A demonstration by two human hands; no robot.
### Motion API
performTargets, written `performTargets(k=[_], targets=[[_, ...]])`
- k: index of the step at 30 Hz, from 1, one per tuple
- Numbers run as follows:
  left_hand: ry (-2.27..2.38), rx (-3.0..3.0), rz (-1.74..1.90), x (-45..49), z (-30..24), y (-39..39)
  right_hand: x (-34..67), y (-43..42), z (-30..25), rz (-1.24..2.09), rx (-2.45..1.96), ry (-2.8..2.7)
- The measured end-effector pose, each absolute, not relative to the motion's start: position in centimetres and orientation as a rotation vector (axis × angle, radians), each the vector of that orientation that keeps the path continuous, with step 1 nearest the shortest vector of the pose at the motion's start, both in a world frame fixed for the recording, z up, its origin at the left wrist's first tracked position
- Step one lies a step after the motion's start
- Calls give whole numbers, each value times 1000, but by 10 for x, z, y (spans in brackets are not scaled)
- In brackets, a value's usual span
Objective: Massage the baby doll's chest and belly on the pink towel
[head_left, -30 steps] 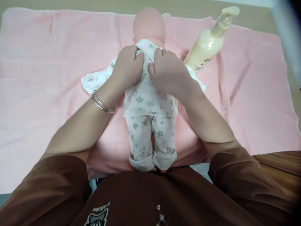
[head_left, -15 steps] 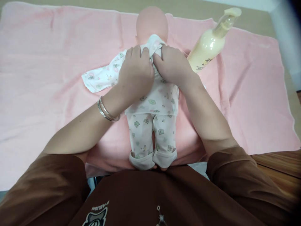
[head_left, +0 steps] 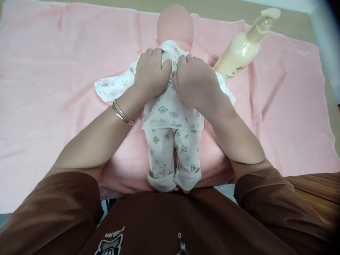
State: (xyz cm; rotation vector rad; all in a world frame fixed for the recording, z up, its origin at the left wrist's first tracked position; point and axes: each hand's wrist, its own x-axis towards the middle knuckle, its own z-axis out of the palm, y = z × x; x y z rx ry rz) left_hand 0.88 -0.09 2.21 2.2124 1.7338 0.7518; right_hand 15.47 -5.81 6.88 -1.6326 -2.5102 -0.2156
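Observation:
A doll with a bald head (head_left: 175, 26) lies stretched out, its feet toward me and its face out of sight. It wears a white shirt (head_left: 170, 109) with small animal prints and matching trousers (head_left: 162, 148) with turned-up cuffs. My left hand (head_left: 152, 72) is closed on the shirt at the upper back, left of the middle. Beside it, my right hand (head_left: 198, 79) grips the same shirt on the right, fingers curled. The fabric under both hands is mostly hidden. The shirt's sleeves spread out to both sides.
A pink towel (head_left: 47, 71) lies beneath the doll across the table. To the right of the doll, a pale yellow pump bottle (head_left: 240, 53) lies tilted close to my right hand and the right sleeve. Wooden flooring (head_left: 316, 184) shows at lower right.
The bunched collar now lies flatter below the doll's head. My right hand has shifted slightly toward me, and more of the right sleeve shows. Both hands stay on the shirt.

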Motion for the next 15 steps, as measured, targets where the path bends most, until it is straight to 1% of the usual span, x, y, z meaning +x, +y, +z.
performTargets(k=[3, 7, 11, 15], targets=[[1810, 2267, 735, 13, 30, -14, 159, -45, 65, -125, -1639, -2490], [1841, 2490, 644, 18, 42, -32, 162, -30, 66, 81, -1751, -2366], [1764, 2448, 788, 18, 43, -32, 161, -30, 65, 209, -1767, -2300], [1693, 2273, 887, 14, 37, -20, 155, -39, 62, 226, -1796, -2200]])
